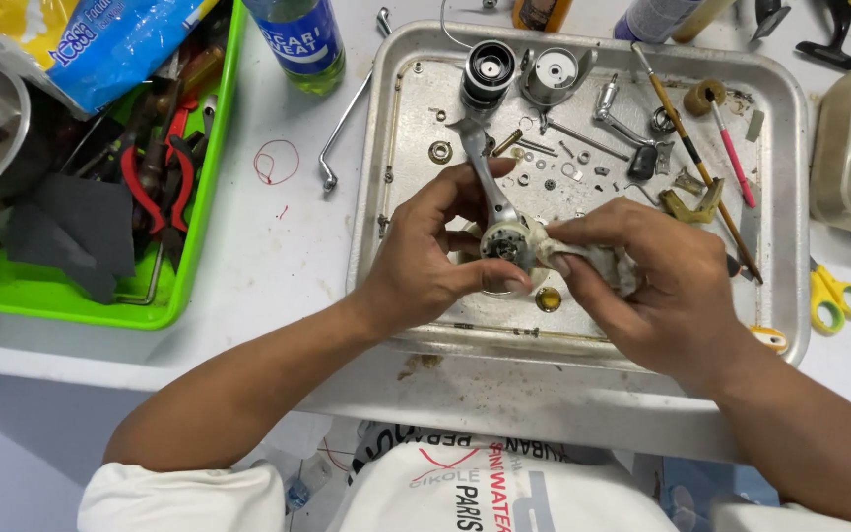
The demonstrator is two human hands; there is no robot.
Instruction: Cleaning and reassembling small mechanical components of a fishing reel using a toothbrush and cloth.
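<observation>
Over the metal tray [790, 197], the left hand [425, 256] pinches a fishing reel body [504, 236] while right hand [652, 286] fingers press a rag [598, 264] against it: cleaning step; wiping next needs a steady grip.

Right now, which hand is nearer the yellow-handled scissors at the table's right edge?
Right. The right hand sits over the tray, just left of the scissors; the left hand is farther left, holding the metal reel body.

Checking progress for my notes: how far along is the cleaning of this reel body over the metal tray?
Done: the reel is stripped, with spool, washers and screws spread over the metal tray. In hand: the left hand holds the reel body while the right hand presses a rag on it. Left: the loose parts remain unassembled.
</observation>
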